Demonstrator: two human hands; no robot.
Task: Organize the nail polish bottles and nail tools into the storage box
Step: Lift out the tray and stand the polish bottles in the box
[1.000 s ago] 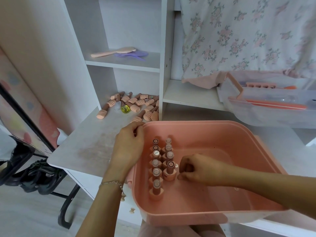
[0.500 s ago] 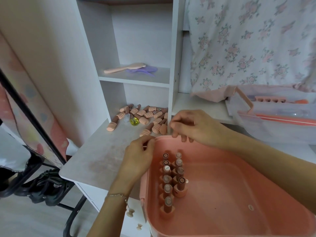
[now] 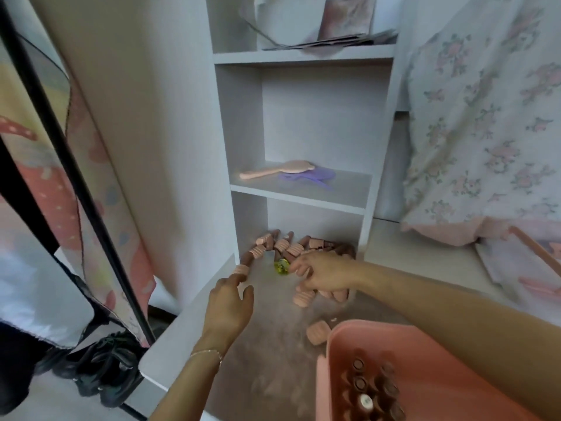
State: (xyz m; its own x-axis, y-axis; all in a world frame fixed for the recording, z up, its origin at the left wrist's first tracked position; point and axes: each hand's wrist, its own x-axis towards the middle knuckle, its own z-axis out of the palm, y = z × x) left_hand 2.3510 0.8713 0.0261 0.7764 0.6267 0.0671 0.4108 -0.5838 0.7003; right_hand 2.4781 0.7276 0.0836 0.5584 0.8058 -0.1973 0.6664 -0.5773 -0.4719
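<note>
Toward the desk's back edge, both hands have left the pink storage box (image 3: 331, 354) at the front edge. Right hand (image 3: 324, 276) now rests on the loose nail polish bottles (image 3: 285, 247), grip hidden; left hand (image 3: 227, 308) hovers open, starting another pickup.

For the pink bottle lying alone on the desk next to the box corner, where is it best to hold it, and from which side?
The lone bottle lies on its side just left of the storage box. Probably best to pinch its ribbed body across its width, coming from above: the box wall blocks its right side, the ribs should give grip. Its cap end is blurred.
</note>
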